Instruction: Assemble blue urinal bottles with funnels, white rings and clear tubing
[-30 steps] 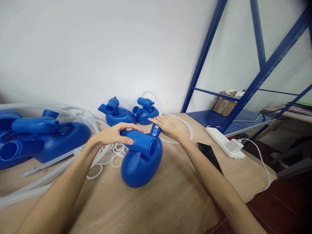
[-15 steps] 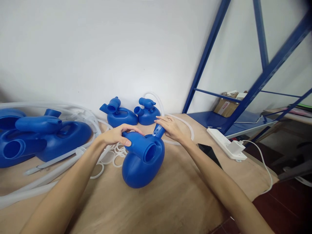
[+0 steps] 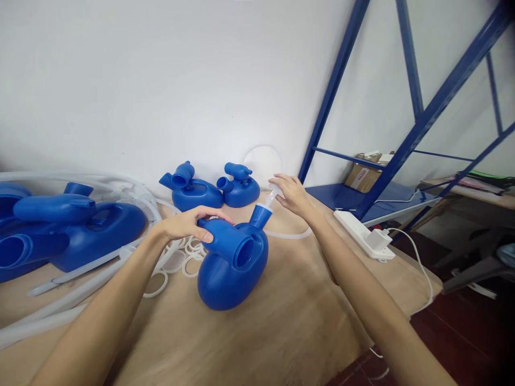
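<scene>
A blue plastic urinal bottle (image 3: 225,281) stands on the table in front of me. A blue wide-mouthed adapter (image 3: 229,239) lies across its top, and my left hand (image 3: 195,224) is closed around the adapter's narrow end. The bottle's neck (image 3: 260,215) tilts up to the right, with a white rim at its opening. My right hand (image 3: 290,194) pinches a translucent hose end (image 3: 274,194) at that opening. How deep it sits inside, I cannot tell. The pale hose (image 3: 263,147) curves up behind my right hand.
Two similar blue bottles (image 3: 197,197) stand at the wall, and more (image 3: 108,230) sit at left among pale hoses (image 3: 80,289). White rings (image 3: 193,265) lie near my left wrist. To the right are a power strip (image 3: 358,233) and a blue metal rack (image 3: 333,86).
My right hand has moved up off the bottle's neck and now holds the hose end there. A clear piece seen beside the neck no longer shows. The phone is out of sight. My view has shifted slightly.
</scene>
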A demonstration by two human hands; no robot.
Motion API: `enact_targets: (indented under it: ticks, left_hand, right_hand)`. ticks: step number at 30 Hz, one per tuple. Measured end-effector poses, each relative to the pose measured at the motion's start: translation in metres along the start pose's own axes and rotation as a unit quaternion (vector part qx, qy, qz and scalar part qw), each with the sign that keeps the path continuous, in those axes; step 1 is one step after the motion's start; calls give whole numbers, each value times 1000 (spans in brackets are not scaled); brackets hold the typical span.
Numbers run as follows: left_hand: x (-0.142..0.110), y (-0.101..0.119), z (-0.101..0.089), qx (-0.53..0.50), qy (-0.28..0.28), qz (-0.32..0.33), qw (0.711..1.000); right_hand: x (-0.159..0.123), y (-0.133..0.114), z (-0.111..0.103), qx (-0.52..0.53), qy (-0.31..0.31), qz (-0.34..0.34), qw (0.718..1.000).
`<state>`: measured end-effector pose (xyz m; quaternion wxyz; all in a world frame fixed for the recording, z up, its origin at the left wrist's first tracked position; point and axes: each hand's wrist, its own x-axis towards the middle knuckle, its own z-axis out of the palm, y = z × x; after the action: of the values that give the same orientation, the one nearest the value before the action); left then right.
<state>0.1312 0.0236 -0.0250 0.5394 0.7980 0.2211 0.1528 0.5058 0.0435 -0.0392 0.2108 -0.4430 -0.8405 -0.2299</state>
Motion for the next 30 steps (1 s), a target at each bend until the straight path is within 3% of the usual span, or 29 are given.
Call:
enact_targets:
  ticks: [2,5,7,9,12,15,20,30]
  left_hand:
    - [-1,0,0,8,3,-1,1000]
    - [-2,1,0,17,4,-3,1000]
    - [-2,2,0,19,4,-12,1000]
    - [-2,3,1,19,6,-21,1000]
    - [-3,6,1,15,6,-24,1000]
    - [-3,8,2,19,7,-25,999]
    - [-5,12,4,30,18,-25,999]
    - [-4,10,3,26,10,-21,999]
  right_hand:
    - [-9,7,0,45,-86,50,994]
    - [-21,13,0,99,-259,84,957]
    - [-24,13,-7,148,-293,104,939]
    - [-21,7,-21,240,-265,109,928]
    - [-7,-11,-44,371,-168,127,904]
    - [5,-32,-52,401,-143,145,893]
    - [10,-54,-38,371,-155,102,910]
    - [15,-62,-9,415,-81,167,890]
